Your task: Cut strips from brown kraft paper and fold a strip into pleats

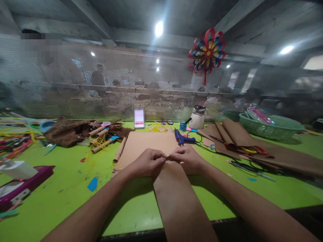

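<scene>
A long strip of brown kraft paper (180, 198) runs from my hands toward me and drops past the table's front edge. My left hand (152, 161) pinches its far end between thumb and fingers. Close beside it, my right hand (188, 158) pinches the same end, fingertips nearly meeting the left ones. Under and beyond both hands lies a stack of tan paper sheets (148, 139). Just past my right hand, a blue glue gun (183, 137) rests at the stack's right side.
Brown paper with red-handled scissors (261, 150) and a green basket (275, 129) occupy the right. Paper rolls (101, 146) and crumpled brown material (67, 131) lie left, near a purple power strip (37, 178). A phone (139, 118) and a jug (197, 117) stand behind.
</scene>
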A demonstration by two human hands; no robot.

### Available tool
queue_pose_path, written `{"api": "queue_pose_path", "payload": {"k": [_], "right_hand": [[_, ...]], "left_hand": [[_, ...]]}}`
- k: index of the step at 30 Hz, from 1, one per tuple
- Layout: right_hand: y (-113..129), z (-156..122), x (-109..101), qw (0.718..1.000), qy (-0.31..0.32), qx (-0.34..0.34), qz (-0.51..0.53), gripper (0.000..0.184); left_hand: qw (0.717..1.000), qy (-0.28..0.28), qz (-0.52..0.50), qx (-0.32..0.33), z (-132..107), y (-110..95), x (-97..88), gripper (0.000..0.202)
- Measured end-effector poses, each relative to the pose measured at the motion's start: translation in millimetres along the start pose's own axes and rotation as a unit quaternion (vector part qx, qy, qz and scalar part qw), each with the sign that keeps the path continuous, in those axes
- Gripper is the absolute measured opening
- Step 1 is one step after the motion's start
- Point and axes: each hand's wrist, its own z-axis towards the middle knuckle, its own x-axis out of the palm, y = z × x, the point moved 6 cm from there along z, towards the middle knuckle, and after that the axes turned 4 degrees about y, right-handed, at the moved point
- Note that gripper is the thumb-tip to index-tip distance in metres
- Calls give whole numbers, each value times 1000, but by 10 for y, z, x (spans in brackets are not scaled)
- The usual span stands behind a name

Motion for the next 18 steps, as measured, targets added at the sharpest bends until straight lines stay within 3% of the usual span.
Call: {"api": "queue_pose_path", "payload": {"k": [4,9,12,18], "right_hand": [[-48,20,43,999,9,5,-36,38],[56,40,115,984,9,-68,-167,26],[47,30,81,990,-12,-57,-131,25],[73,-14,31,993,-27,-48,-106,26]], "left_hand": [[999,-11,37,-9,6,24,1,28],[997,-33,67,-24,28,51,4,31],[996,-33,75,-22,19,46,-15,34],[998,27,32,-55,-48,86,-17,34]]}}
